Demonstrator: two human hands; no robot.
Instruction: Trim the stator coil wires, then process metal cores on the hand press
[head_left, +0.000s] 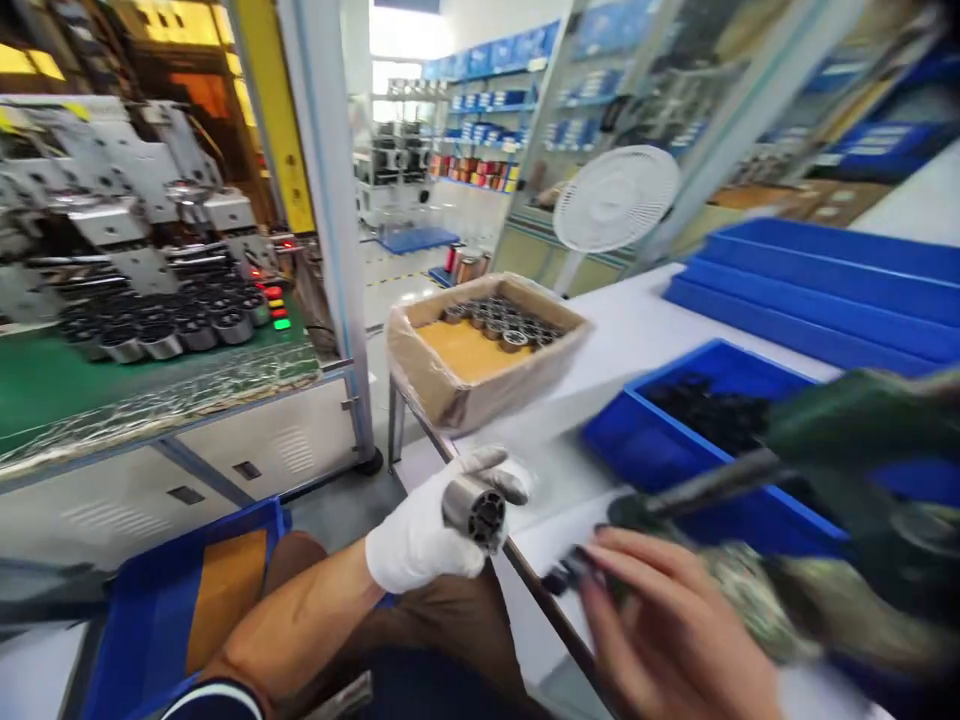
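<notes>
My left hand [427, 545], in a white glove, is closed round a metal motor stator [474, 508]. Its slotted dark end faces toward the right, and it is held above my lap by the table edge. My bare right hand [660, 610] pinches a small black plastic part [566, 572] between thumb and fingers, over the table edge. That part is blurred, and its exact kind cannot be made out. A short gap separates the two hands. Beyond my right hand a blue bin [720, 440] holds many black parts like it.
A dark green machine with a metal shaft [720, 480] stands close at the right. A lined cardboard box [487, 395] of stators sits on the white table [540, 420]. Blue trays [810, 290] are stacked behind, near a white fan [619, 200]. Another blue bin [142, 620] lies low left.
</notes>
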